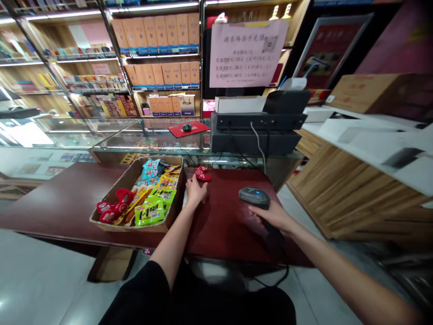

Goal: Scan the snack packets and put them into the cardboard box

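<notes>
My right hand (270, 216) is wrapped round the handle of a dark grey barcode scanner (254, 197), which has a small blue light on top and is held over the right part of the table. Beside the box, my left hand (196, 193) has its fingers apart. A small red packet (203, 174) lies just beyond its fingertips; whether they touch it I cannot tell. To the left of that hand stands an open cardboard box (135, 229), with green snack packets (150, 213), yellow packets (169, 181), blue packets (151, 169) and red packets (115, 207) inside.
The dark red wooden table (223, 225) meets a glass display counter (162, 143) at its back. On the counter are a red mat (188, 129) with a mouse (187, 127) and a black register unit (246, 142) with cables. A wooden cabinet (352, 189) stands at right.
</notes>
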Tool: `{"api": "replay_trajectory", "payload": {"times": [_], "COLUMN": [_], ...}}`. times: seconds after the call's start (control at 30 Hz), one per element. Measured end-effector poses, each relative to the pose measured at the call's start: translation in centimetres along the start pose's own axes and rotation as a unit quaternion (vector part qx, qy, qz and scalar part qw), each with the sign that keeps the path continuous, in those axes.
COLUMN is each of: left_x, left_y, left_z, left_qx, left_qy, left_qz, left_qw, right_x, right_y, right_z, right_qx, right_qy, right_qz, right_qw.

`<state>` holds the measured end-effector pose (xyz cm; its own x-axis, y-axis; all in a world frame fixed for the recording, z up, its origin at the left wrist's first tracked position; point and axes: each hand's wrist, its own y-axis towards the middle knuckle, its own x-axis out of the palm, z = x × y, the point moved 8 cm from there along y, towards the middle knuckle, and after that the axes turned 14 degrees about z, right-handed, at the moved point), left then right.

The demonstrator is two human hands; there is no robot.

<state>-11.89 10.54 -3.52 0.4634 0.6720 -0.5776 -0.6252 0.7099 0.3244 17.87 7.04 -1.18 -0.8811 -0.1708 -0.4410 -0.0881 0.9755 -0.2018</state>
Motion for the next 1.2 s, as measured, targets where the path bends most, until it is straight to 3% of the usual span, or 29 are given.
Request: {"api": "replay_trajectory", "payload": {"times": [0.13, 0.4, 0.53, 0.63, 0.73, 0.9, 1.03, 1.2], "left_x": [1.8, 3.5, 3.4, 3.0, 2.5, 1.4, 0.5, 0.9], "left_y": [1.3, 4.1, 3.9, 3.2, 2.1, -0.2, -1.1, -1.7], "left_z": [-1.3, -1.2, -1.4, -1.3, -1.3, -0.8, -0.6, -0.7], "left_qx": [-0.031, -0.024, -0.014, -0.031, -0.09, -0.193, -0.25, -0.322], "left_qy": [0.085, 0.098, -0.027, -0.159, -0.254, -0.396, -0.451, -0.5], "left_qz": [0.023, 0.053, 0.049, 0.023, -0.012, -0.082, -0.103, -0.112], "left_qw": [0.996, 0.993, 0.998, 0.987, 0.963, 0.894, 0.851, 0.796], "right_x": [-0.6, -0.9, -0.9, -1.0, -1.1, -0.4, 0.9, 2.2], "right_y": [0.1, 0.1, 0.4, 0.7, 1.0, 1.1, 0.8, 0.4], "right_z": [0.6, 0.7, 0.4, 0.0, -0.8, -2.9, -4.8, -6.6], "right_qx": [0.009, 0.004, 0.006, 0.015, 0.009, -0.022, -0.033, -0.041], "right_qy": [0.005, 0.021, 0.031, 0.029, 0.026, 0.028, 0.03, 0.026], "right_qz": [0.01, -0.002, -0.016, -0.026, -0.023, -0.038, -0.062, -0.064], "right_qw": [1.0, 1.0, 0.999, 0.999, 0.999, 0.999, 0.997, 0.997]}}
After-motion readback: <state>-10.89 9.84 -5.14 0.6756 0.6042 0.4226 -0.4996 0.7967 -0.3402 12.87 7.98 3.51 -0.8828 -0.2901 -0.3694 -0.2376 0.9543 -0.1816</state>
